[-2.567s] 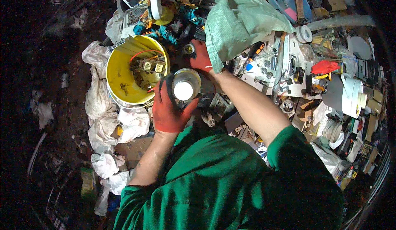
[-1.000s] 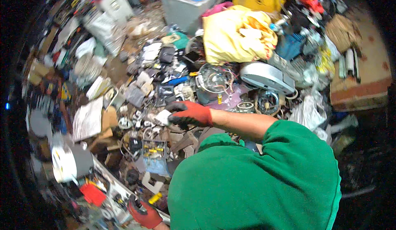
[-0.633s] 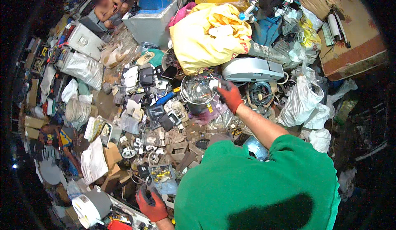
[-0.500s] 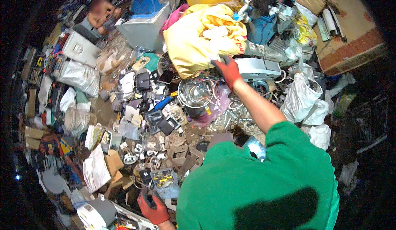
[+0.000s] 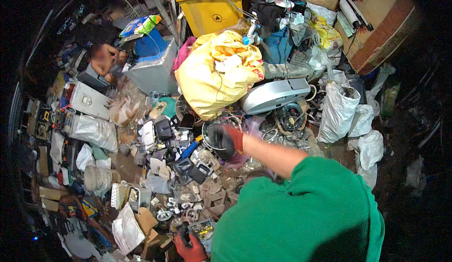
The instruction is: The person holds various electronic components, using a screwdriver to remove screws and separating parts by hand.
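My right hand [image 5: 231, 139], in a red glove with dark fingers, is stretched over the metal pot [image 5: 205, 131] of wires and clear scraps. Motion smears its fingers, so I cannot tell whether it holds anything. Just beyond the pot stands a bulging yellow sack [image 5: 202, 83]. At the lower edge my left hand [image 5: 190, 248], gloved the same way, has its fingers bent but apart, with nothing seen in them. It is beside a shallow bin [image 5: 205, 229] of small yellow parts, partly hidden by my green sleeve and shirt.
A grey-white appliance casing [image 5: 275, 95] lies right of the sack, near a coil of black cable [image 5: 290, 117]. White sacks [image 5: 338, 114] stand farther right. Small electronic scraps [image 5: 188, 165] cover the ground to the left. Another person [image 5: 104, 62] sits at the far left.
My right hand has left the yellow sack and come back toward me, over the pot. My left hand has shifted slightly right and down in the view. The whole view has also shifted.
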The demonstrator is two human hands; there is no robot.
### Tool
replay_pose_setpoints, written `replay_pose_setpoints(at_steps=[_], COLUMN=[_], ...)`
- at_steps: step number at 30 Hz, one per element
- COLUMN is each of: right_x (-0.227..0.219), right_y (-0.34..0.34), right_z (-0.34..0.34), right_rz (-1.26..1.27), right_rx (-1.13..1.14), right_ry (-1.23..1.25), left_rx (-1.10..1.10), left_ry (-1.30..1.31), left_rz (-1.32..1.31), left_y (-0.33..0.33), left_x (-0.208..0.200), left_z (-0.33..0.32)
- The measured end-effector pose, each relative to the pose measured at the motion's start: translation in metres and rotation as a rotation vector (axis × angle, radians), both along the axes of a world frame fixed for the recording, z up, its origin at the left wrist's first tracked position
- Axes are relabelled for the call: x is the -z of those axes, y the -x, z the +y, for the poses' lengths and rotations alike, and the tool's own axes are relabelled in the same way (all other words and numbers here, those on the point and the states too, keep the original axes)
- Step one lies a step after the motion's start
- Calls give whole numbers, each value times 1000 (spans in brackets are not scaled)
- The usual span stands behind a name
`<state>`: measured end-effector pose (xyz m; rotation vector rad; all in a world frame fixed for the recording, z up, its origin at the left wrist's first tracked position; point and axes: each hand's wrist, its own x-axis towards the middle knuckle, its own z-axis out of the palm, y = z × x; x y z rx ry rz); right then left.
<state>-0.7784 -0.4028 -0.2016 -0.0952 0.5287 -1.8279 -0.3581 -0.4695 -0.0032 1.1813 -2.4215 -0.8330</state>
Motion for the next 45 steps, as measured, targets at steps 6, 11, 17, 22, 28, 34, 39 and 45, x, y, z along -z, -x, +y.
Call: replay_pose_setpoints(at_steps=[6, 11, 17, 22, 28, 34, 39, 45], right_x=[-83, -158, -178, -162, -190, -188, -194, -193], right_y=[-151, -194, -215, -211, -179, -187, -182, -199], right_z=[4, -12, 3, 11, 27, 17, 35, 17], right_rz=[1689, 985, 1054, 1142, 1274, 1371, 1305, 1276], right_rx=[219, -186, -376, -462, -347, -302, -284, -341], right_ry=[290, -12, -10, 105, 260, 277, 165, 273], left_rx=[220, 120, 12, 39, -82, -81, -37, -129], left_ry=[66, 212, 179, 133, -252, -231, -234, -201], left_rz=[28, 83, 199, 194, 271, 209, 212, 233], left_y=[26, 51, 27, 5, 14, -1, 6, -5], left_x=[15, -1, -12, 1, -14, -19, -16, -31], left_z=[-12, 2, 15, 21, 26, 18, 23, 41])
